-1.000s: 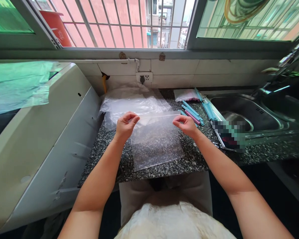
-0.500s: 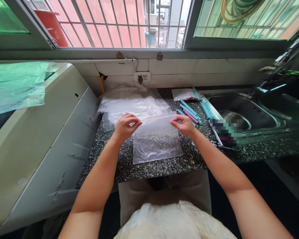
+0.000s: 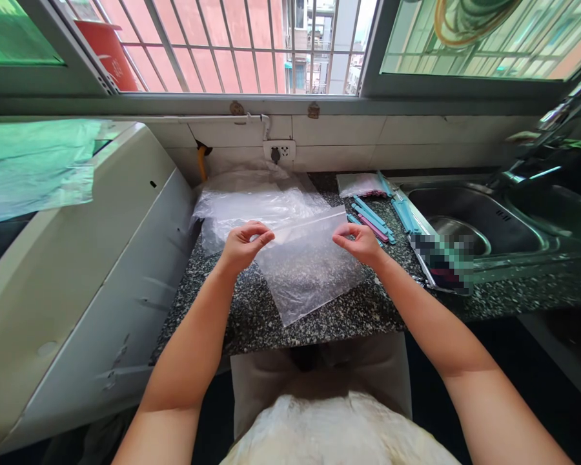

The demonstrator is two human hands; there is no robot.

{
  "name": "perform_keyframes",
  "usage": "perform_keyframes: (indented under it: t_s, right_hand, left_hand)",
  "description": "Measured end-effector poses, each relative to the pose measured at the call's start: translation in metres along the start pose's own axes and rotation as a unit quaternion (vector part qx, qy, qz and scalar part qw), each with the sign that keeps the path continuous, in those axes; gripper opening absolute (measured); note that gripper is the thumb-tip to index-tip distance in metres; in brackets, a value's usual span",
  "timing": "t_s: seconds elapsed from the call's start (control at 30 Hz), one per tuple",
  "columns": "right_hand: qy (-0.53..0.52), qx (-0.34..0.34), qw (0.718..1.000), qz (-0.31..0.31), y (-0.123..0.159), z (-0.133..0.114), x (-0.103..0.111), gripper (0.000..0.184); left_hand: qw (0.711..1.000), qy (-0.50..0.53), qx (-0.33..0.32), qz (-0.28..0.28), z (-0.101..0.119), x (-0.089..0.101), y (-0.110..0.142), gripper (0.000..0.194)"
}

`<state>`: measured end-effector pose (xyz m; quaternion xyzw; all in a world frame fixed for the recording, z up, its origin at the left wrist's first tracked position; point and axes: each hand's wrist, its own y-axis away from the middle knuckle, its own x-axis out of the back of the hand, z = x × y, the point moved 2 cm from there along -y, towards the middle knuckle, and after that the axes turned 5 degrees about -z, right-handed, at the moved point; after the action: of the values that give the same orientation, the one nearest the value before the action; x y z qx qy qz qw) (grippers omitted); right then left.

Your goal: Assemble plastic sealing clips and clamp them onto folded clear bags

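A clear plastic zip bag (image 3: 310, 271) is stretched between my hands over the speckled counter, its top edge slanting up to the right. At its upper left corner, my left hand (image 3: 246, 245) pinches the plastic between thumb and fingers. My right hand (image 3: 361, 242) is closed in a pinch on the bag's right side, a little below the top corner. The bag looks flat, and the stone pattern shows through it. Just behind lies a loose pile of clear plastic bags (image 3: 252, 197). Blue and pink sealing clips (image 3: 372, 219) lie past my right hand.
Beside the clips, a long packet (image 3: 436, 265) with a blurred-out front lies against the sink (image 3: 469, 200). A small clear packet (image 3: 361, 185) rests at the back. A pale appliance (image 3: 101, 239) borders the left side, and a wall socket (image 3: 279, 150) holds a plug.
The bag has turned: its upper right corner has risen and its lower edge now slants. My right hand sits lower along the bag's side. Both hands stay about where they were.
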<state>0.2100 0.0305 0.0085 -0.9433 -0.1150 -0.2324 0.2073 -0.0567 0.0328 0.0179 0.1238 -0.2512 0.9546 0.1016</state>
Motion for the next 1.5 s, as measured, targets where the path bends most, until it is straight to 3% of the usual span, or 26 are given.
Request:
perform_keyframes:
  t_s: [0.6,0.9,1.13,1.5]
  right_hand:
    - [-0.008,-0.009,1.000,-0.007,0.002,0.012,-0.010,0.029]
    - [-0.005,-0.005,1.000,-0.024,0.000,0.007,-0.007,0.032]
    - [0.009,-0.037,0.998,-0.046,0.011,0.012,-0.002,0.028]
    - [-0.005,-0.042,0.998,-0.046,0.015,0.017,-0.008,0.026]
  left_hand:
    - [0.996,-0.005,0.025,0.086,-0.008,0.003,0.001,0.017]
    - [0.995,-0.003,0.045,0.090,-0.004,0.003,0.000,0.021]
    - [0.988,0.039,0.078,0.125,-0.008,0.007,0.000,0.017]
    - [0.989,0.027,0.070,0.131,-0.010,0.005,0.000,0.016]
